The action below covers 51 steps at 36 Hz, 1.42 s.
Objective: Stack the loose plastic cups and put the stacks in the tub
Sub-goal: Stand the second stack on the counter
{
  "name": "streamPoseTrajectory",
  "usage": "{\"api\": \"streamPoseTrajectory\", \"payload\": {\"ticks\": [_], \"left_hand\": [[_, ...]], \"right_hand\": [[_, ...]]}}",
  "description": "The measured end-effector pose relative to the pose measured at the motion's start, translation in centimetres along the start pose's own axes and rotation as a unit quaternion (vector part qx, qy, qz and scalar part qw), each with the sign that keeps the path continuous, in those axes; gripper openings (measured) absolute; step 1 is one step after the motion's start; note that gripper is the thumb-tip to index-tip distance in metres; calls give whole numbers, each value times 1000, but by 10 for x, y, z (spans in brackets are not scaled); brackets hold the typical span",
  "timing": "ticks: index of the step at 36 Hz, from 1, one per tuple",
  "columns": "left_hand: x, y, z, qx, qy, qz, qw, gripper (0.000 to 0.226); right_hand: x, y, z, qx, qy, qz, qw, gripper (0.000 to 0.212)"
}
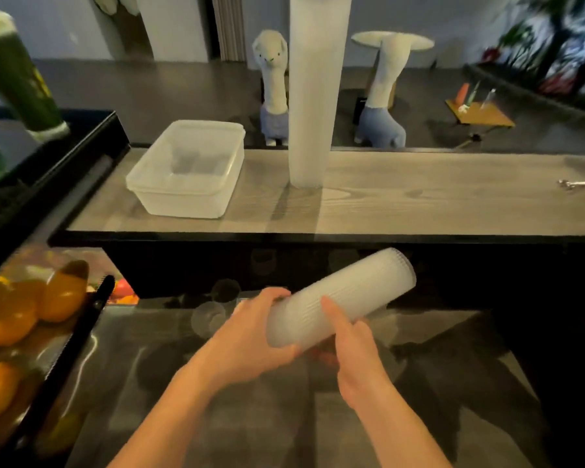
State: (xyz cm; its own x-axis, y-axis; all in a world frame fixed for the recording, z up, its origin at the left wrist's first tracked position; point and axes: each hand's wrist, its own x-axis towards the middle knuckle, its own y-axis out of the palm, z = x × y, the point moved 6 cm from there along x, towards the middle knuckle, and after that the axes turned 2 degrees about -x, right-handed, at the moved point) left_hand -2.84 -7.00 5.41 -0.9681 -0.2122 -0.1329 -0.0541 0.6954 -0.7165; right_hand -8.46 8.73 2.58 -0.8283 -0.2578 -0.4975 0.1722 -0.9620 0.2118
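Note:
A long stack of translucent plastic cups lies tilted in both hands above the lower glass counter, its far end pointing up and right. My left hand cups the near end from the left. My right hand grips the stack from below, with one finger laid over its side. A much taller stack of cups stands upright on the wooden shelf. Left of it sits the clear plastic tub; something pale shows faintly through its walls. Several loose clear cups stand on the lower counter just left of my left hand.
The wooden shelf runs across the view above a dark front edge. A black-framed case with oranges stands at the left. A green cylinder leans at the upper left. Two plush llamas stand behind the shelf. Metal items lie at its right end.

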Motion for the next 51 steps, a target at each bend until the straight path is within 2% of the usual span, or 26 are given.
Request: {"api": "streamPoseTrajectory", "payload": {"ticks": [4,7,10,13,15,19,23,26,29,31,37,39,41,43,45,46,48,51], "left_hand": [[-4,-14,-5,9,8,87,996,86],[-6,-20,-13,-30,19,100,994,93],[5,-29,-33,-92,37,51,994,92],[28,-50,-56,-145,61,-25,987,94],[43,-67,-73,-158,65,-63,983,95],[77,-90,-98,-176,89,-102,975,94],[110,-97,-106,-159,90,-133,974,95],[133,-95,-95,-172,67,-165,969,93],[149,-88,-82,-127,32,-186,974,101],[152,-84,-75,-151,13,-201,968,104],[151,-76,-67,-176,10,-232,957,85],[148,-74,-66,-161,15,-236,958,82],[136,-76,-63,-136,5,-272,952,82],[114,-78,-64,-92,17,-350,932,65],[86,-72,-69,-103,69,-379,917,34],[75,-65,-67,-124,89,-368,917,27],[57,-46,-55,-160,98,-320,928,28],[48,-11,-21,-109,71,-268,954,24]], "right_hand": [[-25,13,5,13,-47,-49,998,79],[-38,21,21,-30,-129,-53,990,86],[-31,31,58,-117,-204,-40,971,83],[-13,41,108,-138,-250,-19,958,78],[-3,49,143,-149,-272,-4,951,84],[7,63,205,-189,-329,14,925,89],[21,75,232,-241,-351,7,905,87],[34,81,231,-273,-354,14,894,84],[49,83,222,-309,-347,23,885,85],[59,83,215,-313,-342,21,886,88],[80,76,194,-320,-324,31,890,87],[81,69,184,-320,-317,20,892,89],[80,58,174,-313,-306,0,899,87],[74,47,165,-295,-305,-11,905,75],[64,39,156,-278,-311,-16,908,57],[59,36,150,-270,-312,-15,911,50],[52,30,134,-266,-310,-5,913,39],[47,26,100,-276,-290,21,916,33]]}}
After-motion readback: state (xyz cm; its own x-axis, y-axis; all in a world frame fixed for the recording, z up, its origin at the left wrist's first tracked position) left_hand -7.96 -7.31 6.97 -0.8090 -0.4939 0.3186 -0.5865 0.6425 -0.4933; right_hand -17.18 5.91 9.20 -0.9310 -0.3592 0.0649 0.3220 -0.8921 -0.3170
